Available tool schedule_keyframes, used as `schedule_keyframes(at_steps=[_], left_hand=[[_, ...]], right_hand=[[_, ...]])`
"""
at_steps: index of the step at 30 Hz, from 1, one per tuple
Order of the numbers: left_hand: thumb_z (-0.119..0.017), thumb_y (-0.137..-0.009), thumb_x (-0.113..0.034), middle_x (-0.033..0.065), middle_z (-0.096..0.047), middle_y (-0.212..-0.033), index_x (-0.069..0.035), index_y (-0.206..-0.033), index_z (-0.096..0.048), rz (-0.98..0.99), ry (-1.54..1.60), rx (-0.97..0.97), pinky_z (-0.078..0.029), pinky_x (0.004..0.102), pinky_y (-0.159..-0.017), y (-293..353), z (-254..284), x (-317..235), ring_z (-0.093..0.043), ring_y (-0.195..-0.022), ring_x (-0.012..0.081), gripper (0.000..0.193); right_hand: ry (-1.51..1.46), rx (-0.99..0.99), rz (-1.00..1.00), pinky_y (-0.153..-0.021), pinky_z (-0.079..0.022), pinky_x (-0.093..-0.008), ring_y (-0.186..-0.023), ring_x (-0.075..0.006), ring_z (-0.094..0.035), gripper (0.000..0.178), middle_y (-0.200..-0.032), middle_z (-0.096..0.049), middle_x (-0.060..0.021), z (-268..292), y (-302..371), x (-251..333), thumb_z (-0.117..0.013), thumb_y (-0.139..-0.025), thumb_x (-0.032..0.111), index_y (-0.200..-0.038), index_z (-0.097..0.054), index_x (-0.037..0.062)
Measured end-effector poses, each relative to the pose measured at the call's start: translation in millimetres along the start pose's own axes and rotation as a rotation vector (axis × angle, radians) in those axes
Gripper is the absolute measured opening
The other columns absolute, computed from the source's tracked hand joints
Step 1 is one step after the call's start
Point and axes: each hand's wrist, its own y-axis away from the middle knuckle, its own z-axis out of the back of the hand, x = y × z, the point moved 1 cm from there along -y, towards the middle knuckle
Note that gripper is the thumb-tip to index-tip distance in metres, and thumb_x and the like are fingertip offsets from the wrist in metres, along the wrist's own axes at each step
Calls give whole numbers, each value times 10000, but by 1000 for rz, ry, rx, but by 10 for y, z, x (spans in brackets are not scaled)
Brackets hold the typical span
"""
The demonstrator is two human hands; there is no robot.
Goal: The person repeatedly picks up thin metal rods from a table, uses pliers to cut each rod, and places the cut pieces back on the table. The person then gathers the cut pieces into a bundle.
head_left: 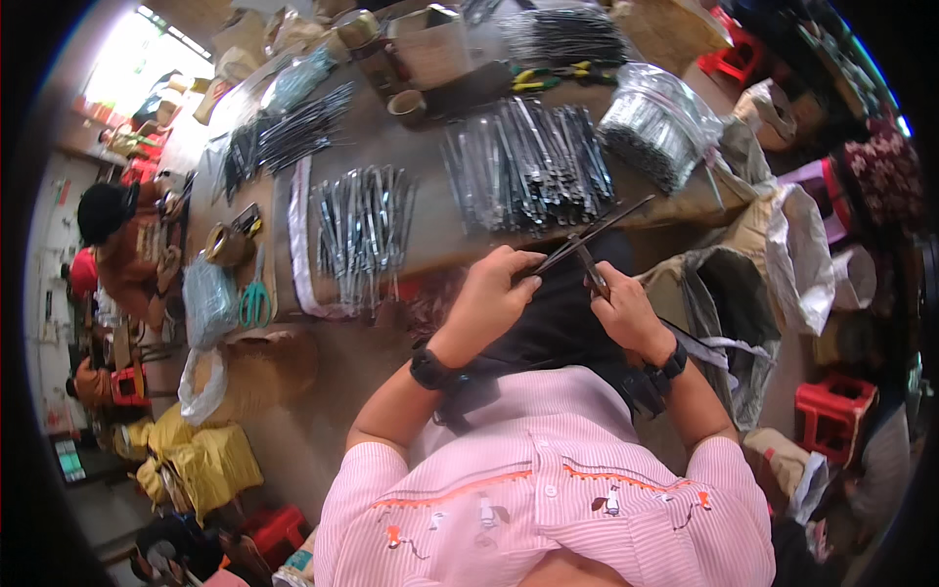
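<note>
Blown-out glare at window (137, 61), upper L; far R dimmer. Spec. highlights on metal strips (536, 161) + clear plastic bag (657, 110). Fisheye bends edges, blk vignette @ corners; far L bit soft.

Pink-and-white striped fabric shirt (469, 458), short sleeves (358, 481), small pale round button (551, 491) on front placket. Orange-red trim lines (455, 491) run across both chest sides, little black/white/orange bird-like figures (612, 501) below. Left hand (495, 298) and right hand (628, 311) bare; chunky black wristband (430, 370) on each wrist. Black cloth (558, 338) covers lap.
</note>
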Motion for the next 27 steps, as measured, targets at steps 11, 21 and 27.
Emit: schedule_keyframes(at_steps=[11, 21, 27], left_hand=[[-599, -885, -114, 235, -666, -932, 59, -1050, -668, 163, -589, -702, -502, 372, -773, 234, 1095, 970, -656, -866, 339, 249], [-613, -848, -186, 277, -577, -997, 24, -1051, -657, 260, -866, -671, -459, 474, -830, 218, 1091, 984, -556, -957, 426, 295], [-651, -831, -271, 251, -577, -1072, -5, -1066, -641, 251, -642, -491, -480, 475, -829, -320, 617, 953, -585, -944, 439, 355]], right_hand=[[-616, 97, -189, -593, -475, -255, -746, -135, -596, 382, -868, -598, -80, -71, -25, -65, -431, -776, 11, -1144, -531, -17], [-822, 10, -231, -668, -514, -290, -757, -165, -609, 339, -886, -591, -96, 24, 41, -61, -440, -739, 18, -1065, -524, -16], [-1065, -49, -264, -618, -479, -270, -689, -148, -552, 244, -844, -564, -85, 148, 21, -191, -475, -775, 43, -1014, -515, 13]])
